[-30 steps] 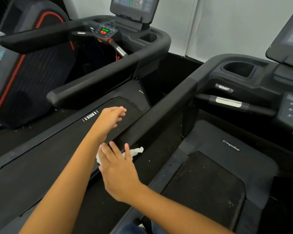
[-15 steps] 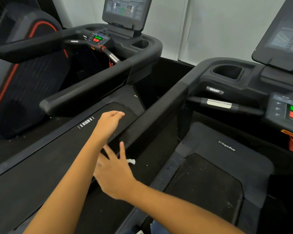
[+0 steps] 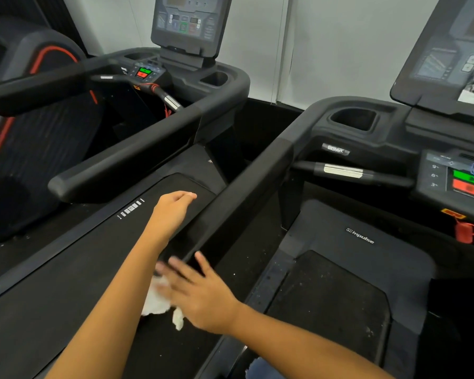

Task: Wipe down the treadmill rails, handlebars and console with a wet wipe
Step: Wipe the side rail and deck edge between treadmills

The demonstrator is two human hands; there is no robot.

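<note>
bare forearms (image 3: pixel 115 296), blue clothing (image 3: pixel 260 369) below

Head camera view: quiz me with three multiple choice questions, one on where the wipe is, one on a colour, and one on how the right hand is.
1. Where is the white wipe?
A) in a cup holder
B) under the right hand, by the near end of the handrail
C) on a console screen

2. What colour is the safety clip hanging at the right edge of view?
A) blue
B) yellow
C) red

3. How are the right hand's fingers?
A) straight and spread
B) curled in a fist
C) pinching the safety clip

Answers:
1 B, the wipe shows white beneath that hand, beside the handrail.
2 C, the clip is plainly red.
3 A, the fingers lie straight and apart over the wipe.
</note>
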